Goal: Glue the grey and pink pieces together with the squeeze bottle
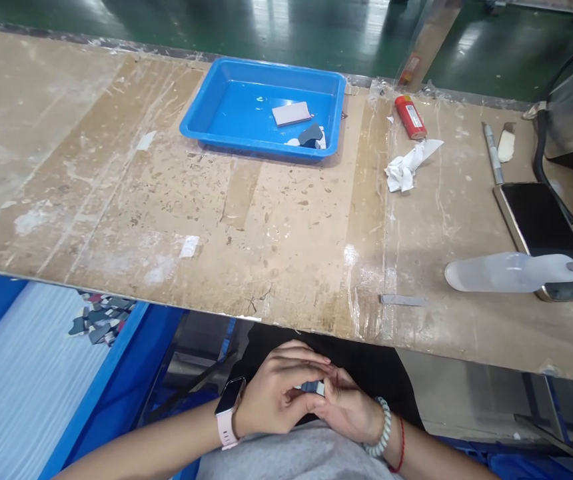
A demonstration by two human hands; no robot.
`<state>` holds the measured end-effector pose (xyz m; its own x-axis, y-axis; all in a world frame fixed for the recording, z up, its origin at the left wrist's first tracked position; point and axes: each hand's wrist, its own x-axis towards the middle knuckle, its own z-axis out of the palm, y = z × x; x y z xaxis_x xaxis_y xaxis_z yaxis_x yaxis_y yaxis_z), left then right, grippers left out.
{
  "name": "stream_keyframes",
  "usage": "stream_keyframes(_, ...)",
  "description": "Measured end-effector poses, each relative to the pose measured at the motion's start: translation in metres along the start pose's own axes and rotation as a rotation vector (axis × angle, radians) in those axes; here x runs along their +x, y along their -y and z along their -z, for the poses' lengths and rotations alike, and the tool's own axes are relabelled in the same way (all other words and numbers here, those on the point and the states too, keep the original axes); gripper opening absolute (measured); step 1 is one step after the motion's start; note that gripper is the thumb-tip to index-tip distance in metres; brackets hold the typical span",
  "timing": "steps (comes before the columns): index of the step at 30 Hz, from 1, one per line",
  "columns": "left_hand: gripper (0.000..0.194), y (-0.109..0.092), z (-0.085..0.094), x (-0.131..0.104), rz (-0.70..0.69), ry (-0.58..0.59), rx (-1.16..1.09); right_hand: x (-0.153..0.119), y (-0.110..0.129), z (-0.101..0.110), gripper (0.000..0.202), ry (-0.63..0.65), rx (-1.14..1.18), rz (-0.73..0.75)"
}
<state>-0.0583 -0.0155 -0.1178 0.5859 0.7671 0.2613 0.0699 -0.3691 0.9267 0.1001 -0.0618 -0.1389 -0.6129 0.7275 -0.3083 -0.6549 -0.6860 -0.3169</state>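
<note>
Piece [311, 387] between left hand [277, 389] and right hand [347, 403]; both hands pinching it.

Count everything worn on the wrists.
3: the watch on the left forearm, plus the pale coiled band and the red string on the right forearm. Anything under those might be hidden.

Looks like a small dk-grey pc [310, 387] w/ pale R end, partly hidden by fingers. Held roughly crosswise btwn L hand [277, 387] & R hand [350, 408], close to torso.
</note>
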Motion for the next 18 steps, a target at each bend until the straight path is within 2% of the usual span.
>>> stream_keyframes(3,0.035,-0.009,0.002,0.004,-0.009,0.014,0.022,-0.001,0.005,-0.009,0.044,0.014,0.005,0.027)
stream_keyframes(6,0.033,-0.026,0.005,0.011,-0.031,0.049,0.026,-0.007,0.013,-0.023,0.042,0.027,0.002,0.057)
stream_keyframes(11,0.028,-0.054,0.009,0.022,-0.166,0.111,0.104,-0.026,0.022,-0.035,0.059,0.012,-0.139,0.041)
stream_keyframes(15,0.028,-0.057,0.007,0.028,-0.185,0.114,0.092,-0.032,0.025,-0.037,0.066,-0.058,-0.194,0.019)
stream_keyframes(18,0.029,-0.056,0.005,0.032,-0.196,0.133,0.057,-0.032,0.026,-0.041,0.064,-0.052,-0.186,0.034)
